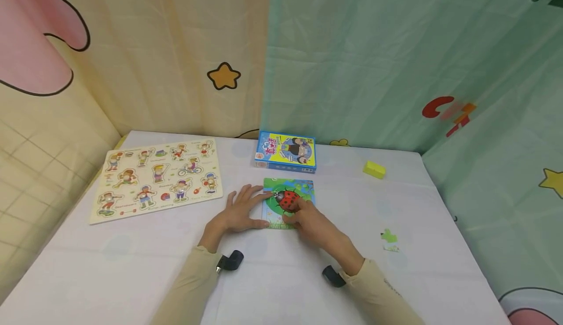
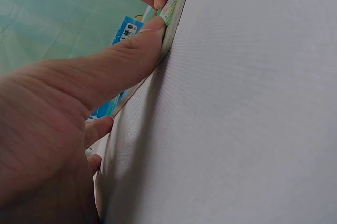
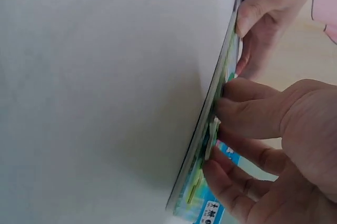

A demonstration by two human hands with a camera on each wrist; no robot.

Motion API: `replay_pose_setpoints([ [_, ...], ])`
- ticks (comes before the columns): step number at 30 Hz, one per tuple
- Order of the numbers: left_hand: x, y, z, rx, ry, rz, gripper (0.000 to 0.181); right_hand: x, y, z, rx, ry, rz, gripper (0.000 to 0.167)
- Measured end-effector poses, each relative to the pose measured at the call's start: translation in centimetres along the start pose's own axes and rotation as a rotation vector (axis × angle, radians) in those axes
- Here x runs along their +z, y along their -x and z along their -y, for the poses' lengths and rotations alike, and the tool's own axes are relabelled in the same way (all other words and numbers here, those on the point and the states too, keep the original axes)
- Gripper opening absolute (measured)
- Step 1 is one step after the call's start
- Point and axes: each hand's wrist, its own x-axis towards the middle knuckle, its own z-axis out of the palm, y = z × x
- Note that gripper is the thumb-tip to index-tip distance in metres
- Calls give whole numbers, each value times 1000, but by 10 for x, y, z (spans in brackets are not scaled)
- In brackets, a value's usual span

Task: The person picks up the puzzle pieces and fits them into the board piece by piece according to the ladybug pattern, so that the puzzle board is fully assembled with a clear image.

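Note:
A small square ladybug jigsaw puzzle (image 1: 273, 216) with a green and blue picture lies flat on the table. My left hand (image 1: 239, 211) has its fingers spread, with the index fingertip and thumb touching the puzzle's left side. Over the puzzle's lower right part, my right hand (image 1: 315, 223) pinches a puzzle piece (image 3: 211, 139). In the right wrist view that piece stands tilted against the board, and the fingers cover much of it. Seen from the left wrist, the left thumb (image 2: 126, 63) presses on the puzzle's edge.
Loose puzzle pieces (image 1: 389, 237) lie to the right on the white table (image 1: 272, 281). A blue and yellow card box (image 1: 285, 164) stands behind the puzzle. At the left is a wooden peg board (image 1: 147, 173) with sports figures. A yellow block (image 1: 374, 169) sits at the back right.

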Motion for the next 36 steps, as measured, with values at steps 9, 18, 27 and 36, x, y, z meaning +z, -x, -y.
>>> replay_pose_setpoints([
  [9, 0, -1, 3, 2, 2, -16, 79, 1, 18, 2, 43, 141, 45, 40],
  [18, 5, 0, 6, 6, 24, 3, 79, -5, 52, -42, -56, -187, -67, 47],
  [27, 3, 0, 5, 16, -6, 6, 78, -29, 109, -90, 130, -167, -214, 45],
  [36, 3, 0, 0, -14, -46, 36, 75, -42, 163, -136, 303, -66, -163, 58],
])
